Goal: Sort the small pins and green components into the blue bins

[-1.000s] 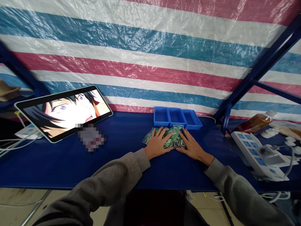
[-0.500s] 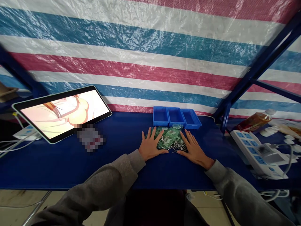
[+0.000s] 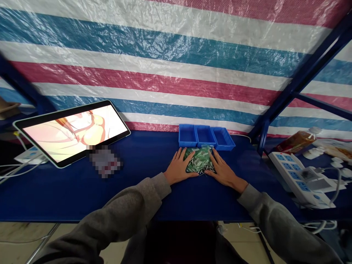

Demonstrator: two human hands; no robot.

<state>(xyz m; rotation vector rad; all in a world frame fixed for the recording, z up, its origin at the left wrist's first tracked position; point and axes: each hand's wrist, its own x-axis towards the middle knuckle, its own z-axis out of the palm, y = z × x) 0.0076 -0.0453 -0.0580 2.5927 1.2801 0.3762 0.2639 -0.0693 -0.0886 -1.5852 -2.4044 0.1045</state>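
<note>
A pile of small parts (image 3: pixel 200 160), made up of green and clear pieces and thin metal pins or screws, lies on the blue table (image 3: pixel 132 161). My left hand (image 3: pixel 181 167) rests against the pile's left side, fingers stretched out and the thumb along its near edge. From the right, my right hand (image 3: pixel 224 168) touches the pile with its fingers spread. Neither hand grips anything. Just behind the pile stand three blue bins: a left bin (image 3: pixel 188 141), a middle bin (image 3: pixel 205 141) and a right bin (image 3: pixel 224 144). The palms hide part of the pile's sides.
A tablet screen (image 3: pixel 74 134) leans at the left, with a blurred-out item (image 3: pixel 106 161) before it. On the right are a power strip (image 3: pixel 297 176) with a charger and a drink bottle (image 3: pixel 299 141). Striped sheeting (image 3: pixel 176 66) hangs behind, and a blue frame post (image 3: pixel 277 102) rises at right.
Both hands have moved slightly inward, squeezing the pile narrower. More metal pins now show near my left hand. The bins have stayed in place.
</note>
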